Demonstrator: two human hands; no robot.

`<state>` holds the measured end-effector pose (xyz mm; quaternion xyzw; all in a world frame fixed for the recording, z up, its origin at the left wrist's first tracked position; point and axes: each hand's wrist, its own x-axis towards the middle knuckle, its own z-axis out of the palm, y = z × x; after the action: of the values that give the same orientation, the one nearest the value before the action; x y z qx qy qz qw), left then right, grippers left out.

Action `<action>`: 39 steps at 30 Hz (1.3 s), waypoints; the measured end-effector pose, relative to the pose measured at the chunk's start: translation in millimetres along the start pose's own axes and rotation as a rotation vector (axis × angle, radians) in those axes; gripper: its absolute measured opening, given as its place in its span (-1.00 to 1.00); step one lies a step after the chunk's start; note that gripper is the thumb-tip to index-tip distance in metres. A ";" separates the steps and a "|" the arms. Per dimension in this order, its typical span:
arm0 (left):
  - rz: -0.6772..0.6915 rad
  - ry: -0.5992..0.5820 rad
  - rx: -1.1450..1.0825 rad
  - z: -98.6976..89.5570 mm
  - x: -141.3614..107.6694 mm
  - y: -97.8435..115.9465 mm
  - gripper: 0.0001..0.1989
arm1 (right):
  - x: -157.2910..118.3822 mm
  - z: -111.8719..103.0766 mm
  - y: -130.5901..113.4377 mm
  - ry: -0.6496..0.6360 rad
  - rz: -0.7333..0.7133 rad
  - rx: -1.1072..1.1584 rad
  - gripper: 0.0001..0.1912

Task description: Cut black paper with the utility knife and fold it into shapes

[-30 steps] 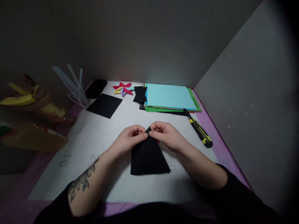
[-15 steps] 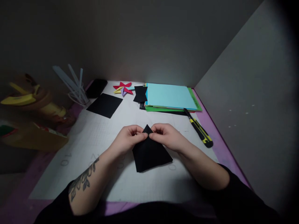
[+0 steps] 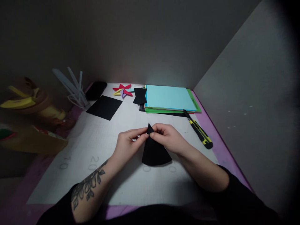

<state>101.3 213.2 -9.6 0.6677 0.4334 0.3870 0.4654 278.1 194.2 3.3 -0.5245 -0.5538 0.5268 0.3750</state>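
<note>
A folded piece of black paper [image 3: 155, 153] hangs between my hands above the white sheet [image 3: 126, 187], its narrow point upward and its curved edge toward me. My left hand [image 3: 128, 142] pinches it near the tip from the left, thumb and fingertips closed. From the right, my right hand [image 3: 167, 136] pinches the same spot with the thumb in front. The fingers behind the paper are partly hidden. Beyond my left hand a flat black paper square [image 3: 104, 107] lies on the sheet.
A stack of coloured paper [image 3: 170, 97] lies at the back, with a notched black piece [image 3: 140, 95] at its left. A yellow-black utility knife [image 3: 200, 131] rests right. Folded paper stars [image 3: 123, 91], a dark phone-like object [image 3: 96, 90], a cup of clear sticks [image 3: 79, 97] and a cardboard box [image 3: 44, 140] stand left.
The black paper has become narrower, its left lower corner drawn in to the right and its lower edge now curved. My left fingers have straightened a little; the right hand has barely moved.
</note>
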 end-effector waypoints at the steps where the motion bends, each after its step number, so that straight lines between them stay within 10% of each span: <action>1: -0.024 -0.012 -0.028 0.9 0.0 -0.3 -0.75 | 0.1 -0.1 0.4 -0.004 -0.005 -0.003 -0.82; 39: -0.203 0.005 -0.321 20.6 -5.3 -2.0 -0.62 | 1.0 13.0 3.4 0.204 -0.005 -0.019 -0.84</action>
<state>118.1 202.8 -17.7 0.5366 0.4326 0.4039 0.6015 265.9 192.4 -2.4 -0.5774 -0.5191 0.4645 0.4258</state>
